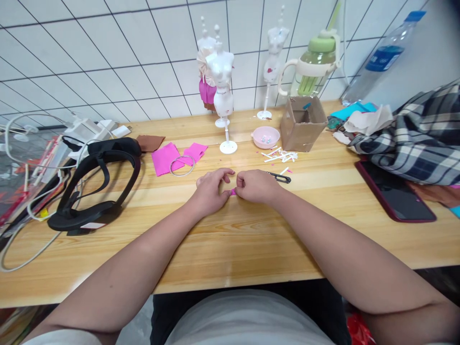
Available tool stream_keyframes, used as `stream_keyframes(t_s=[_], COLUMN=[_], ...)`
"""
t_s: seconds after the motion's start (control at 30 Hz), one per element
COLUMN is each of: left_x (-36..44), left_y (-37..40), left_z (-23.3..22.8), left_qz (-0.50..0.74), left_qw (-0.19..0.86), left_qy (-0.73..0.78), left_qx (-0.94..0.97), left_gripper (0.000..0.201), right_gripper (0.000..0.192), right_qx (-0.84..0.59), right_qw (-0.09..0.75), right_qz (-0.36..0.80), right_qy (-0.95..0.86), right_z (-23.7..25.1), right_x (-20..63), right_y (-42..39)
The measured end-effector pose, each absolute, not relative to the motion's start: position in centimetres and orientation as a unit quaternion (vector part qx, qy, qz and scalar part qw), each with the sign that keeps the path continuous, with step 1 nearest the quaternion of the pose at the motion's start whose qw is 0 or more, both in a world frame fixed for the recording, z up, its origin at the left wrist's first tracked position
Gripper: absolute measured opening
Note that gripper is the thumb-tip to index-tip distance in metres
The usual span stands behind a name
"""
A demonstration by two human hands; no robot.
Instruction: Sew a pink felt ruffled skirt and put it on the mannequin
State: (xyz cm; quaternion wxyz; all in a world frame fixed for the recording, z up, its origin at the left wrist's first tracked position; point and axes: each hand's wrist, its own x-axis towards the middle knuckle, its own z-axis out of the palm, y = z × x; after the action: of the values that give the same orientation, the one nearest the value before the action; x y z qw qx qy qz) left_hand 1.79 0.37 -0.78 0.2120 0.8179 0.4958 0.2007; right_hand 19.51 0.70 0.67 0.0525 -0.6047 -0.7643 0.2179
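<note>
My left hand [212, 191] and my right hand [256, 186] meet over the middle of the wooden table. A small piece of pink fabric [233, 192] shows between them, pinched by the fingertips of both hands; most of it is hidden. Just beyond my right hand lies a pair of black thread snips [280, 178], partly covered by the hand. Larger pink fabric pieces [166, 159] rest to the left with a thin metal ring [182, 166] across them. A bare white mini mannequin [223, 86] stands behind my hands.
At the back are another mannequin [276, 48], a dressed one [207, 91], a pink dish [266, 137], white paper strips [282, 155], a cardboard box [303, 125] and a green-lidded jug [316, 62]. A black headset [97, 187] sits left; a phone [395, 191] and plaid cloth [420, 129] right.
</note>
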Motion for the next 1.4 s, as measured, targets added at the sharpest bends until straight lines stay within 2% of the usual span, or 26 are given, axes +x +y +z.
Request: stream_keyframes(t_s=[0.1,0.2,0.3,0.47,0.63,0.77,1.07,1.2,1.4], left_x=[1.7,1.6,1.4,1.1,1.0,1.2,1.3,1.2,1.2], left_y=[0.4,0.5,0.6,0.6,0.2,0.1,0.1,0.2,0.2], left_z=[-0.9,-1.0,-1.2,-0.9,-0.3,-0.1,-0.1,-0.2,-0.3], left_qz=[0.213,0.222,0.228,0.256,0.235,0.236,0.228,0.243,0.240], left_qw=[0.198,0.208,0.222,0.244,0.219,0.246,0.239,0.233,0.223], left_qy=[0.497,0.498,0.499,0.470,0.466,0.468,0.469,0.472,0.477], left_qx=[0.818,0.812,0.806,0.809,0.824,0.815,0.819,0.815,0.815], left_gripper=[0.048,0.049,0.051,0.042,0.039,0.035,0.033,0.036,0.036], right_gripper=[0.014,0.015,0.017,0.024,0.019,0.018,0.017,0.029,0.014], right_qx=[-0.585,-0.474,-0.412,-0.435,-0.471,-0.489,-0.489,-0.472,-0.496], right_qw=[0.129,0.201,0.176,0.148,0.171,0.175,0.182,0.233,0.246], right_qz=[0.221,0.222,0.184,0.152,0.190,0.218,0.225,0.245,0.291], right_qy=[-0.770,-0.828,-0.875,-0.875,-0.844,-0.827,-0.823,-0.814,-0.780], right_z=[0.0,-0.4,-0.6,-0.7,-0.6,-0.2,-0.2,-0.2,-0.5], right_x=[20.4,21.5,21.9,21.4,21.2,21.2,21.1,21.1,20.9], right_y=[0.5,0.2,0.0,0.3,0.1,-0.1,-0.2,-0.4,-0.2])
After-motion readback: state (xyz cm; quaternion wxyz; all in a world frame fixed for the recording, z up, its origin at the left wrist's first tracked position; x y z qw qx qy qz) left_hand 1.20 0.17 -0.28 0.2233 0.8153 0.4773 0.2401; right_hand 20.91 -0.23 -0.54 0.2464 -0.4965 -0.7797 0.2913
